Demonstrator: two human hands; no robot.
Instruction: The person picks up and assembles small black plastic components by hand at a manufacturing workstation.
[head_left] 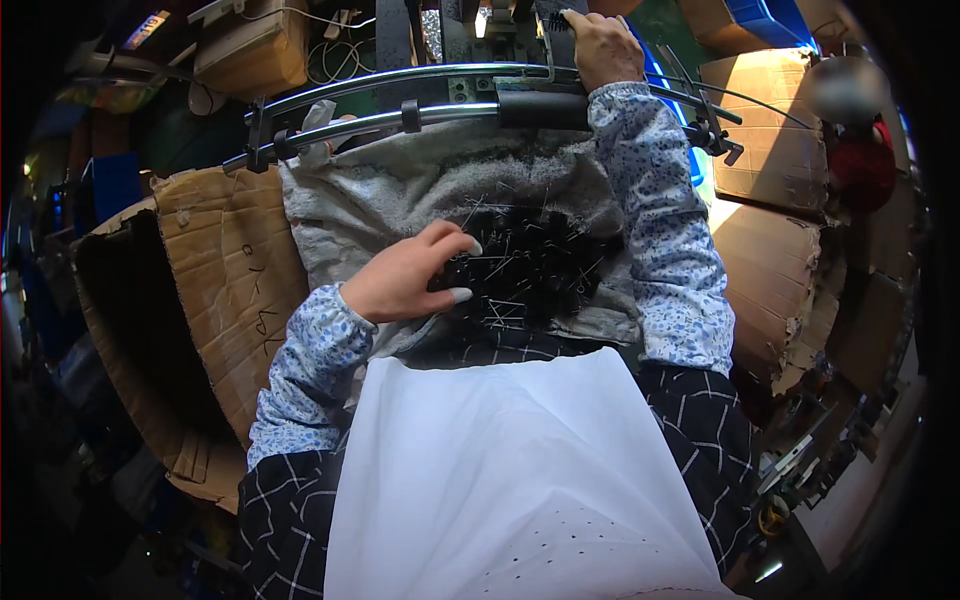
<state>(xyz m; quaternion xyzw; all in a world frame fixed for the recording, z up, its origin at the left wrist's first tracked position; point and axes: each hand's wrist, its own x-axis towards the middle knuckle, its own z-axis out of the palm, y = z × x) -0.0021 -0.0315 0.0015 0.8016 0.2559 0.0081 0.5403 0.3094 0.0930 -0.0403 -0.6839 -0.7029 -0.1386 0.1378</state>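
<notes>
My left hand (410, 275) rests on a heap of small black parts with thin metal pins (530, 265), fingers curled into its left edge. The heap lies on a grey cloth (400, 190) spread in front of me. My right hand (603, 45) reaches far up to the top of the view and holds a small black comb-like piece (558, 22) at the machine there. Both forearms wear blue-flowered white sleeves. A white apron (500, 470) covers my lap.
Curved metal bars (400, 95) with a black padded grip cross above the cloth. A torn open cardboard box (215, 290) stands at left, more cardboard boxes (770, 130) at right. A blue crate (770, 20) sits at top right. Clutter lies at the lower right.
</notes>
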